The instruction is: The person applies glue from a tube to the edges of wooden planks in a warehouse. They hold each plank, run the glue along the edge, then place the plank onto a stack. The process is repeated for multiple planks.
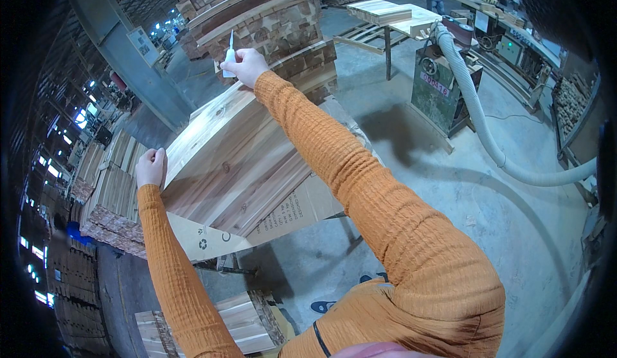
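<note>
My right hand [247,67] reaches out to the far side, its fingers closed round a small white bottle [229,59] with a thin pointed nozzle aimed upward. Below that hand lies a pale wooden panel [212,126], next to a browner striped panel surface [234,181]; whether the two are separate pieces I cannot tell. At the pale panel's left end, my left hand [152,167] has its fingers curled over the edge. Printed cardboard [283,220] shows beneath the wood along the near side.
Tall stacks of wood [257,24] stand beyond the panel, with more stacked boards [119,191] at left. A steel column [122,49] rises behind. To the right are a green machine [443,88] and a pale hose [479,114]. Boards [247,322] lie low near me.
</note>
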The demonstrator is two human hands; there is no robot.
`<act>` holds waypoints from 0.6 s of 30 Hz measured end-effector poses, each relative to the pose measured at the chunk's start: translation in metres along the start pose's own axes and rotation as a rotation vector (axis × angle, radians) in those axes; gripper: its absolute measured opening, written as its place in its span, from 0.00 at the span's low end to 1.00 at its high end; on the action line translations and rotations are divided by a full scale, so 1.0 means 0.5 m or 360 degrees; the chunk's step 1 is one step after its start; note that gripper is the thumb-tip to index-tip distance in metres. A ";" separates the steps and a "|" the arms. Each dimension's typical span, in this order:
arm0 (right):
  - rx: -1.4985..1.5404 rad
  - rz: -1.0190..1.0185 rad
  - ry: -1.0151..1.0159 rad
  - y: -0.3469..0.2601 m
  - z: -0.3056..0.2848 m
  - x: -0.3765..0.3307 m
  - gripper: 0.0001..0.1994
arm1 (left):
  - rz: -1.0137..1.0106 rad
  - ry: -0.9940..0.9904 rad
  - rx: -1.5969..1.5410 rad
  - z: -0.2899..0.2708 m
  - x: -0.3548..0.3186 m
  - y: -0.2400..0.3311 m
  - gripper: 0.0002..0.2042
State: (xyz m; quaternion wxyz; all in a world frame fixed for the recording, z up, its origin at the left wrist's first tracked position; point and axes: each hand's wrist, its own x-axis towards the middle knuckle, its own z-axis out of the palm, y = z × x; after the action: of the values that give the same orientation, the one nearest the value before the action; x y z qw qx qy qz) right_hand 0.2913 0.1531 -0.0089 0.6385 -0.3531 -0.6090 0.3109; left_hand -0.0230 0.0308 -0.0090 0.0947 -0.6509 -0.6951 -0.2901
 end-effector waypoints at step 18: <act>0.0007 -0.0055 0.0000 0.010 0.003 0.010 0.18 | 0.0027 -0.0007 -0.0023 0.005 0.006 -0.004 0.19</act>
State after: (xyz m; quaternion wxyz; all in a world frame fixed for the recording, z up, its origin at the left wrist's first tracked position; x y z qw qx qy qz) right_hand 0.2904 0.1602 -0.0101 0.6446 -0.3412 -0.6143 0.3012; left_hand -0.0249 0.0347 -0.0098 0.0909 -0.6581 -0.6877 -0.2929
